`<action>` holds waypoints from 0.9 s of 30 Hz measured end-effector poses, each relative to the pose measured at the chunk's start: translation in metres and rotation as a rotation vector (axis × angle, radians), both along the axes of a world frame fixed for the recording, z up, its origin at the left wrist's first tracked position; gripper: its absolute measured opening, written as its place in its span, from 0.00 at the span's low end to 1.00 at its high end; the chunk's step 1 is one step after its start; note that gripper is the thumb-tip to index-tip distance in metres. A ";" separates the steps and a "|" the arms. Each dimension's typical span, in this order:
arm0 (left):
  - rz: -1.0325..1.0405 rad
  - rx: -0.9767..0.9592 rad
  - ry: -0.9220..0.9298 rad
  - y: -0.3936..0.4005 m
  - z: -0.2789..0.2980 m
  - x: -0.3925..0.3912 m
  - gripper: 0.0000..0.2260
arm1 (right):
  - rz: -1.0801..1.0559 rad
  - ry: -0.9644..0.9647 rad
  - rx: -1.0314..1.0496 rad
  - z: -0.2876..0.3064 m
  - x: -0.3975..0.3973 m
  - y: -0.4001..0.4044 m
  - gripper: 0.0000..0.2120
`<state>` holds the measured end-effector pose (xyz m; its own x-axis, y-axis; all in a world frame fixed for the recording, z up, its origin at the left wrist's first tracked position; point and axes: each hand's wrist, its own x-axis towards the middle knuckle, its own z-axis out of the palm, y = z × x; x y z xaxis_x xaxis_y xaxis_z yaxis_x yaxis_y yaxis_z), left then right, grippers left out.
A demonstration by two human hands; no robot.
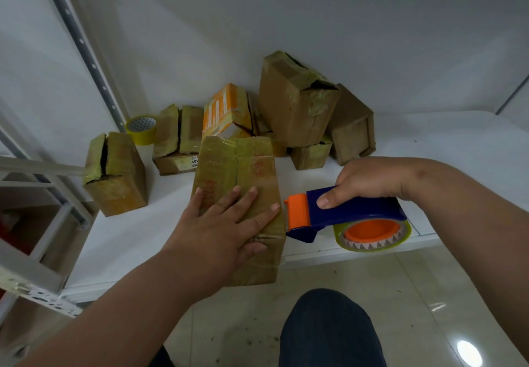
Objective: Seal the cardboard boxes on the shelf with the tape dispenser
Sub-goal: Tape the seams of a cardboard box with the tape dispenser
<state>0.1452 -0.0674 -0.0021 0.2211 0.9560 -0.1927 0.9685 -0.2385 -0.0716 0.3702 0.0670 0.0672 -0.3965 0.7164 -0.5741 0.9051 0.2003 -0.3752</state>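
A taped cardboard box (229, 163) with red writing lies at the front edge of the white shelf (128, 238). My left hand (220, 226) presses flat on its near end, fingers spread. My right hand (369, 180) grips the handle of a blue and orange tape dispenser (343, 215), whose orange front end sits right beside the box's right side. A roll of clear tape (372, 233) sits in the dispenser near the shelf's front edge.
Several other cardboard boxes stand behind: one at the left (116, 175), an orange-printed one (226, 109), a tall one (294, 100) leaning at the back. A spare yellow tape roll (141, 129) stands by the grey upright (77, 37). My knee (329, 329) is below the shelf.
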 end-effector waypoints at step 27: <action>0.012 -0.013 -0.039 -0.002 0.002 0.001 0.22 | -0.424 0.243 -0.292 -0.074 0.030 0.002 0.29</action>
